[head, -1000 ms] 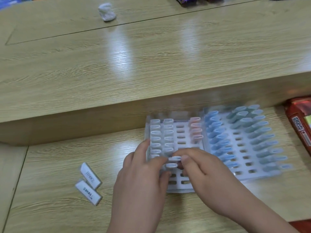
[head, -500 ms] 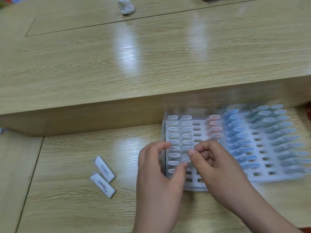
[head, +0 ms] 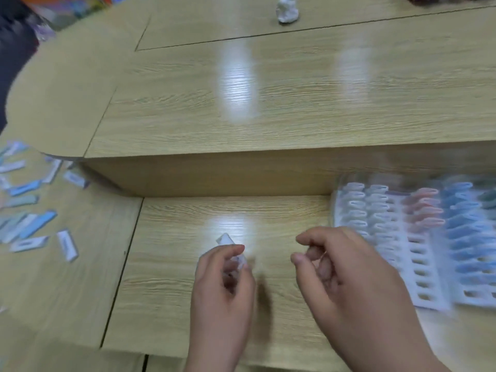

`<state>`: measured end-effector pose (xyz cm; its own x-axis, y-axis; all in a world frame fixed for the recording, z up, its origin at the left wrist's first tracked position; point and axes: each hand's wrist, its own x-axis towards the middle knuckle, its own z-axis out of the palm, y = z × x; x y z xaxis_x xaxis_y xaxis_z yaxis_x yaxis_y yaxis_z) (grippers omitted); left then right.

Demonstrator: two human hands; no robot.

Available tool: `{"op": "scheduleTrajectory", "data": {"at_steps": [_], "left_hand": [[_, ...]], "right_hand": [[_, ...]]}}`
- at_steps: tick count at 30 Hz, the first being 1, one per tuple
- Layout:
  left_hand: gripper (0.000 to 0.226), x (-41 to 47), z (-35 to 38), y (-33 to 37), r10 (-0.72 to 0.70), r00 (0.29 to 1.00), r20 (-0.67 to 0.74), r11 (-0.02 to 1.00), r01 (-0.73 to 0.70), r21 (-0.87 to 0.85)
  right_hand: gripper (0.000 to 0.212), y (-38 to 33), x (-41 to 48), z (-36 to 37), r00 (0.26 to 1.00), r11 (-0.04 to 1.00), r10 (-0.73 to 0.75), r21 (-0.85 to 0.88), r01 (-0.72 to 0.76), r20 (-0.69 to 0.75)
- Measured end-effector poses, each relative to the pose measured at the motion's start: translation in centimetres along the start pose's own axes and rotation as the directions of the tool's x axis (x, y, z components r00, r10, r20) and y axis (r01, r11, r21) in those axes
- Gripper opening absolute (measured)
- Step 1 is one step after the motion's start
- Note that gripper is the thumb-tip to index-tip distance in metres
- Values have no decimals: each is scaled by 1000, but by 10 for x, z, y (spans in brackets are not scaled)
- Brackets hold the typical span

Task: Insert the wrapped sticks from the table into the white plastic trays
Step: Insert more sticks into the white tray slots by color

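Wood table [head: 188, 304]: white trays [head: 420, 267] right, wrapped sticks [head: 67, 245] left, white wad [head: 287, 9] far.

Tabletop [head: 166, 277] passable between sticks [head: 67, 244] left, trays [head: 426, 264] right; ledge [head: 228, 175] behind.

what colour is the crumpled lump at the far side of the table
The crumpled lump is white, in the head view.
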<state>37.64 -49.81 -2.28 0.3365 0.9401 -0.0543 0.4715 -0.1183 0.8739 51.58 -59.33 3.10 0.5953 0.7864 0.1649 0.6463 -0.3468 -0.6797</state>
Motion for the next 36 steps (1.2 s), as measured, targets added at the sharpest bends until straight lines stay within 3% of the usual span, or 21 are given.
{"op": "scheduleTrajectory", "data": {"at_steps": [3, 8, 11, 14, 18, 23, 26, 28, 31, 36], "left_hand": [[31, 6, -19, -17, 17, 999, -35, 992, -13, 123], [56, 11, -28, -30, 33, 998, 48, 927, -49, 372], [65, 12, -34, -33, 70, 992, 108, 814, -119, 568], [57, 16, -44, -35, 48, 993, 109, 785, -105, 611], [29, 22, -49, -32, -68, 991, 115, 912, 15, 409], [28, 23, -42, -25, -167, 984, 65, 986, 165, 38], [21, 21, -36, -6, -102, 994, 40, 991, 105, -79], [14, 19, -28, 14, -50, 998, 45, 986, 56, -155], [20, 11, -10, 48, 50, 996, 75, 967, -30, -253], [21, -9, 27, 86, 200, 971, 132, 935, -149, -321]], "right_hand": [[20, -18, 16, 24, 996, 999, -50, -13, 51, 70], [35, -20, 34, 84, 943, 997, 78, -14, -77, 323], [44, -18, 40, 108, 930, 989, 66, -145, -14, 361], [37, -17, 45, 116, 934, 965, 55, -258, 41, 353], [20, -16, 47, 111, 938, 989, 64, -147, -14, 341], [13, -14, 40, 85, 953, 976, 93, 161, -144, 288], [23, -11, 33, 50, 965, 873, 138, 432, -224, 221], [33, -6, 28, 18, 979, 830, 128, 523, -194, 159], [31, 15, 22, -29, 989, 828, 144, 545, -129, 16], [26, 66, 0, -77, 958, 816, 263, 556, -158, -114]]}}
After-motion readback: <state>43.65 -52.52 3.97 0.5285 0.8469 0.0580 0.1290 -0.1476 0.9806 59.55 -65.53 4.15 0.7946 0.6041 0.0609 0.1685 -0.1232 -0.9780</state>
